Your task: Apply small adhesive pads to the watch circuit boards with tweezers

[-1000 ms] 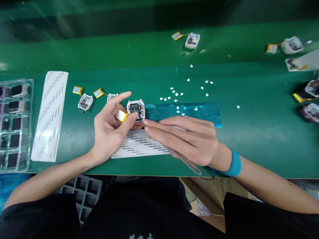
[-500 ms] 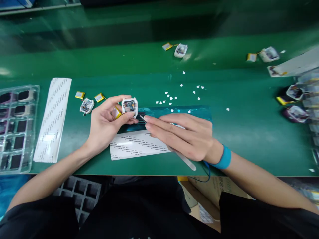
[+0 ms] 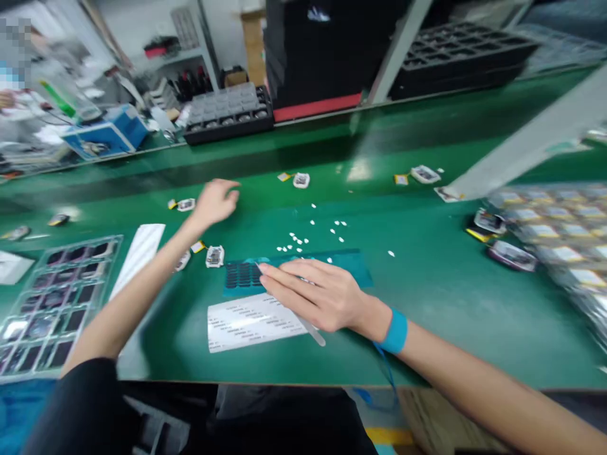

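Tweezers (image 3: 313,332) of slim silver metal, pinched between the fingers of the right hand (image 3: 329,297), and we're at six o'clock of the view! Those fingers lie long and close together, pointing toward ten o'clock, with the tool's tips right over the rows of black oblong pieces (image 3: 241,275) on the glossy blue film strip (image 3: 363,268); touching or just above, I can't tell. A bright blue wristband (image 3: 396,331) rings that wrist. Now out to between nine and ten o'clock, where the left hand (image 3: 215,202) hangs over the green bench (image 3: 441,316), index finger and thumb parted, nothing visible between them, the other fingers curled and partly hidden. Just beside it, at nine o'clock, sits a small white watch case with a yellow-edged battery (image 3: 186,205); contact is too blurred to call. Closer in, between eight and nine, an open white square case showing its circuitry (image 3: 215,256) lies at the strip's left end, near a yellow-wrapped silver battery (image 3: 198,247). Small white paper-like tabs (image 3: 294,239) scatter around the dial's centre. Seven o'clock brings the white sheet with printed lettering (image 3: 251,322), and up at twelve, another white case (image 3: 301,181) with its own battery (image 3: 284,177)!
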Demonstrator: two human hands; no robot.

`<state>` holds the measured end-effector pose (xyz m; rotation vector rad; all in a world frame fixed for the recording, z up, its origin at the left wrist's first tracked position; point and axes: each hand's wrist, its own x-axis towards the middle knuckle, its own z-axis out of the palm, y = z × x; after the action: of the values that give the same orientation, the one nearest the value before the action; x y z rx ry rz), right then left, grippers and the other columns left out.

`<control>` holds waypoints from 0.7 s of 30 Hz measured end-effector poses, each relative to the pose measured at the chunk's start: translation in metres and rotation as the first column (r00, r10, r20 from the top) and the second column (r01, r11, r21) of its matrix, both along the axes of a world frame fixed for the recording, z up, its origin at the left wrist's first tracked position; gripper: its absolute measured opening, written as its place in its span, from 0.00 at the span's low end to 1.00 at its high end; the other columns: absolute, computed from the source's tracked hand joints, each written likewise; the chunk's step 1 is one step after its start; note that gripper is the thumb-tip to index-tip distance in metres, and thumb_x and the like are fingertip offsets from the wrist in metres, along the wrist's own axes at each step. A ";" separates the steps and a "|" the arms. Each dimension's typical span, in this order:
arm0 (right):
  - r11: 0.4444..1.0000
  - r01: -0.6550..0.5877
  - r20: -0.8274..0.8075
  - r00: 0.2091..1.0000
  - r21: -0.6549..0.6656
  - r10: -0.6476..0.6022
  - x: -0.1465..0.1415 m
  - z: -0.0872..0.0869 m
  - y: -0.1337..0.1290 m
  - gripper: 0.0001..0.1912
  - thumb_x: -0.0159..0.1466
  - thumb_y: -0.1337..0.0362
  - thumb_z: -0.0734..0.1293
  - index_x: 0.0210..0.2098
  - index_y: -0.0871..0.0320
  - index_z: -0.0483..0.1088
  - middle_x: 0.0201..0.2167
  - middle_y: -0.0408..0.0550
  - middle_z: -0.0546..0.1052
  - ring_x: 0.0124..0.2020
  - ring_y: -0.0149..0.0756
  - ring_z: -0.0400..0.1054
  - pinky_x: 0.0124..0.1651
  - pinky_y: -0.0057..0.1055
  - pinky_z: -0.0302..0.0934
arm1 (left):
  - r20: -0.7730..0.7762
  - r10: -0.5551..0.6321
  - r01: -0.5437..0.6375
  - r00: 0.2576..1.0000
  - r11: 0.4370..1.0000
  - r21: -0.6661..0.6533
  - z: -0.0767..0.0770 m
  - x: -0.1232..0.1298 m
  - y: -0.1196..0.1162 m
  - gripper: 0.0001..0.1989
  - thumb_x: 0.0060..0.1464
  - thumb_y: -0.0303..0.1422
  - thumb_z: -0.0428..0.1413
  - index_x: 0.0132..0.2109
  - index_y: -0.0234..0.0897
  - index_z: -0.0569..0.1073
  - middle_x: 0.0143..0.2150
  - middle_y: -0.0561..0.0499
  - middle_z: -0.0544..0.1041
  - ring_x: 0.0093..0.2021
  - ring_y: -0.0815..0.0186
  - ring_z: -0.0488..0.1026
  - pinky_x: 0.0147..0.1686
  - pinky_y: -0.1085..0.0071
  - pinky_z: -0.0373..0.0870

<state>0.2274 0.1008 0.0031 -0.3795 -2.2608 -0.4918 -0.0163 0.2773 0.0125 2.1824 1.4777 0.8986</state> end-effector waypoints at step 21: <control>0.993 0.024 -0.161 0.986 -0.116 -0.043 -0.008 -0.006 0.011 0.18 0.67 0.80 0.56 0.50 0.63 0.70 0.38 0.54 0.82 0.37 0.39 0.75 0.39 0.35 0.73 | 0.350 -0.125 0.214 0.928 0.950 -0.228 -0.006 0.082 -0.031 0.11 0.67 0.35 0.56 0.51 0.32 0.72 0.44 0.46 0.78 0.37 0.66 0.77 0.39 0.66 0.77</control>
<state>0.2191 0.1119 -0.0029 -0.4984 -2.1314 -0.3367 0.0655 0.2466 0.0062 1.8271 1.1509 0.8997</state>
